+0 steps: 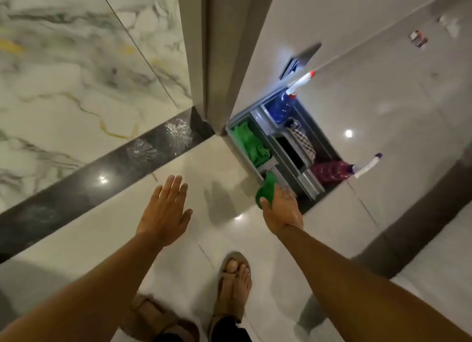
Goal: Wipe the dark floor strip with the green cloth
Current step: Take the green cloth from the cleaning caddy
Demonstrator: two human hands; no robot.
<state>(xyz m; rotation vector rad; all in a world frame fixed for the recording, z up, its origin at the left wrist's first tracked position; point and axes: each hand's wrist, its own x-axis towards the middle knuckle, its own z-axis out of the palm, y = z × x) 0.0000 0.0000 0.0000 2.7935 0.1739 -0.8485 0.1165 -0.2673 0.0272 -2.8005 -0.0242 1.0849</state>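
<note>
1. The step in hand looks like fetching the cloth: the right hand (281, 206) grips a bunched green cloth (267, 189) at the near edge of the grey caddy (281, 160) on the floor.
2. To do it well, I'd lift the cloth clear of the caddy's dividers, then shake it flat so a broad face meets the floor.
3. The dark floor strip (102, 185) lies well to the left, running diagonally between the marble slab and the pale tiles; whitish splash marks (176, 133) sit near its far end, so those deserve firm strokes along the strip.
4. The right hand is closed around the cloth, fingers wrapped.
5. The left hand (166, 211) hovers flat, fingers spread wide, holding nothing.
6. A second green cloth (249, 143) stays folded in the caddy.
</note>
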